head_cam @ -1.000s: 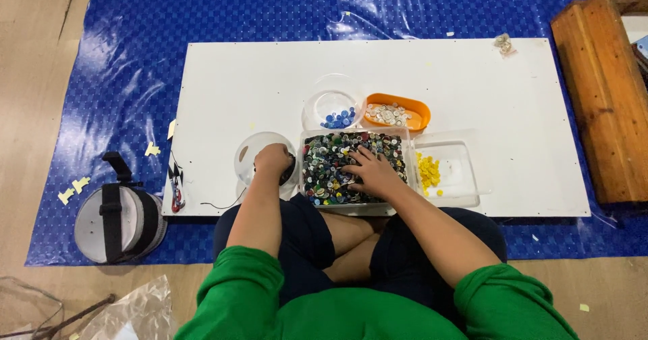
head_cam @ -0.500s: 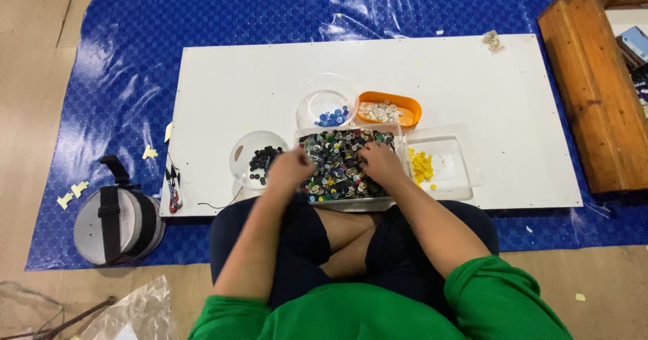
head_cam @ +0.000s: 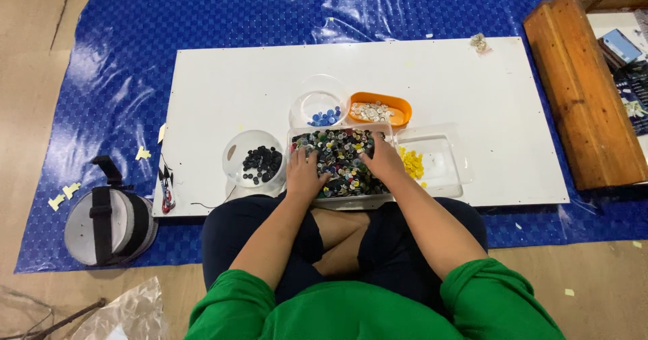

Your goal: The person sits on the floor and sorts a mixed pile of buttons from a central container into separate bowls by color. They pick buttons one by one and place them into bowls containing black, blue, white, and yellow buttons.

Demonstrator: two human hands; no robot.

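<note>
Both hands palm-down in clear tray of mixed buttons, centre near edge of white board. Left hand at tray's 8 o'clock, right hand at 4; fingers buried among buttons, grip cannot be told. Bowl of black buttons at 9 o'clock, yellow ones at 3.

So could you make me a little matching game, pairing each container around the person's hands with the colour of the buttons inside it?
Containers:
1. orange oval dish
2. clear round bowl at the back
3. clear round bowl at the left
4. clear rectangular tray at the right

Colours:
A. black
B. yellow
C. white
D. blue

Pairs: 1-C, 2-D, 3-A, 4-B
</note>
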